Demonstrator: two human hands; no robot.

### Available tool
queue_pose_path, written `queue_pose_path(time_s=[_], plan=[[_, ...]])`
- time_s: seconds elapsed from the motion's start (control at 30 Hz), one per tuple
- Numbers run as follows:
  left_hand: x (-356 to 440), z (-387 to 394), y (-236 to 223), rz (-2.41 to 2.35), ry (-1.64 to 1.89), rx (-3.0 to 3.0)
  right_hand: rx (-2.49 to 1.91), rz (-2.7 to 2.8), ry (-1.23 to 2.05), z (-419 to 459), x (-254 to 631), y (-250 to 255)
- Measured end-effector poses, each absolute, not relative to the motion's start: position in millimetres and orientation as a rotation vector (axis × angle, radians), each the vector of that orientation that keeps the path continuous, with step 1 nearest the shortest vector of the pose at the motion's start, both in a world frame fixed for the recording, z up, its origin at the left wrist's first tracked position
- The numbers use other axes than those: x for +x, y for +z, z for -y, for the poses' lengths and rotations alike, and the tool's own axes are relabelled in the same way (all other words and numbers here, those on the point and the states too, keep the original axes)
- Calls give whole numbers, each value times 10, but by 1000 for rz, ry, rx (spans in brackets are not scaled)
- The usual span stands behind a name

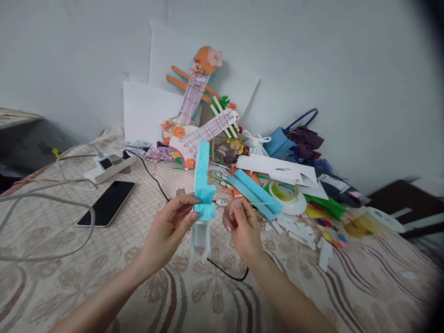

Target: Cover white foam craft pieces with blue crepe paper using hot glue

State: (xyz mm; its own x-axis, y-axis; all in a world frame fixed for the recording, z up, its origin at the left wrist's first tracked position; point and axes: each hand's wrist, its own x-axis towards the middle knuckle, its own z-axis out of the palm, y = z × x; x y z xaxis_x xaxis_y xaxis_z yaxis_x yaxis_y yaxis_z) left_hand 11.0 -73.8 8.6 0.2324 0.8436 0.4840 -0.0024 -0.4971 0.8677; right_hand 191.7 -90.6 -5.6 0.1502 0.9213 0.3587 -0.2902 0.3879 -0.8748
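Note:
My left hand pinches the side of a craft piece made of bright blue and white paper, held upright above the table. Short blue flaps stick out to its right, and its lower part is white and hollow. To the right of it, apart from the piece, my right hand is closed with thumb and fingertips together. A thin pale stick shows beside these fingers and seems to be pinched in them. Its other end is hidden or too blurred to make out.
Behind stand two decorated paper guitars. Rolls of tape, a folded blue strip, white paper scraps and coloured dots lie right. A phone, a power strip and loose cables lie left.

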Motion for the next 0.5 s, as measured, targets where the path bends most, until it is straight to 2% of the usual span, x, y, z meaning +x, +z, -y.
queue_pose_path(time_s=[0.27, 0.5], plan=[[89, 736, 67, -793, 1342, 1707, -799, 1078, 1140, 826, 2034, -164], [75, 740, 62, -806, 1333, 1762, -818, 1418, 830, 962, 2011, 120]])
